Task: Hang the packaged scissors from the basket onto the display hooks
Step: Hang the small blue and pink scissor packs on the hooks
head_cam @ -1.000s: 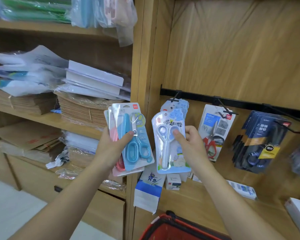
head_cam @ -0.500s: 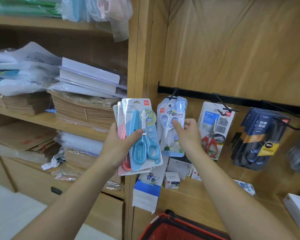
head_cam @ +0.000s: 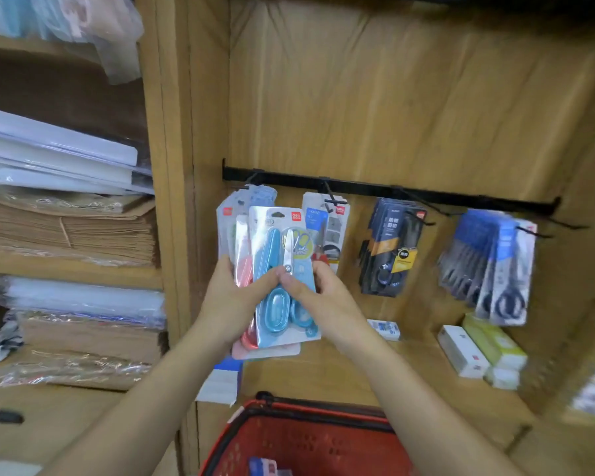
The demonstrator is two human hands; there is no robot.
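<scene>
My left hand (head_cam: 232,300) grips a small stack of scissors packs, a blue pair (head_cam: 277,266) in front and a red-pink pair (head_cam: 243,255) behind it. My right hand (head_cam: 318,295) pinches the front blue pack at its middle. Both hands hold the stack just in front of the leftmost display hook (head_cam: 251,182), where light-blue scissors packs (head_cam: 263,195) hang. The black hook rail (head_cam: 392,192) runs to the right. A red basket (head_cam: 310,438) stands below with a pack lying inside.
Other packs hang on the rail: a red-handled pair (head_cam: 334,218), dark packs (head_cam: 389,249) and more dark packs (head_cam: 492,266). Small boxes (head_cam: 478,352) sit on the shelf below. At left, shelves hold stacked brown paper (head_cam: 73,228) and wrapped sheets.
My right hand let go of the light-blue pack, now hanging on the leftmost hook, and came over to the blue pack. My left hand carried the stack right, in front of that hook.
</scene>
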